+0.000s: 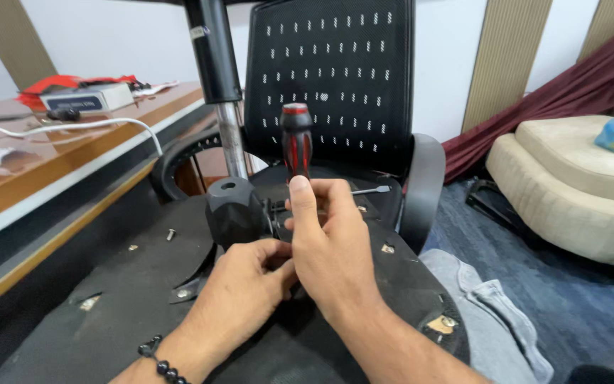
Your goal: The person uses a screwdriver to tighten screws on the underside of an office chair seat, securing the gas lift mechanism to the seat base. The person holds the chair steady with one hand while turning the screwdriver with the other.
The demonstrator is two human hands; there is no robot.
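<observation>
Hands meet over the underside of an upturned office chair seat (pixel 129 299): the right hand (pixel 328 245) is wrapped around the lower part of a red-and-black screwdriver (pixel 296 146), its handle standing upright just in front of the mesh backrest (pixel 328 78). The left hand (pixel 239 295), a dark bead bracelet (pixel 161 359) at its wrist, is curled with fingertips pinched at the chair mechanism, just below a black faceted knob (pixel 232 211). A loose screw (pixel 170 233) lies on the seat near the knob, and a chrome gas-lift column (pixel 230 139) rises behind it.
</observation>
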